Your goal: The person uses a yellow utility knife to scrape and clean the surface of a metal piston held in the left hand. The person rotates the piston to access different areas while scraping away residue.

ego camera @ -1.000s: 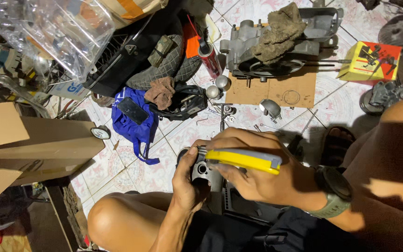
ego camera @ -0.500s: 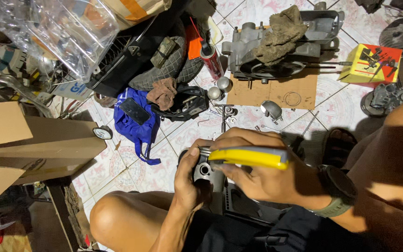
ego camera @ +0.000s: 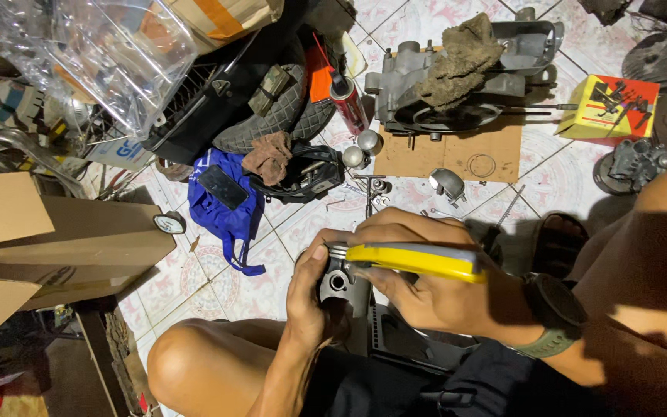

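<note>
Cardboard box (ego camera: 55, 239) at left, engine casing (ego camera: 457, 85) with rag upper centre, blue bag (ego camera: 221, 205) mid-frame, right hand (ego camera: 418, 278) clamped on yellow-handled pliers (ego camera: 411, 260) lower centre, left hand (ego camera: 310, 297) wrapped around small metal part (ego camera: 336, 279) beneath the pliers' tip.

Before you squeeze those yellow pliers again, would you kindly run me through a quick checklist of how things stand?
1. Left hand grips the metal part: ok.
2. Right hand wraps the yellow pliers: ok.
3. Pliers tip reaches the part: ok.
4. What the tip grips: cannot tell, fingers hide it.
5. Part steadied over the knee: ok.
6. Floor free of loose bits: not ok, screws lie ahead.
</note>
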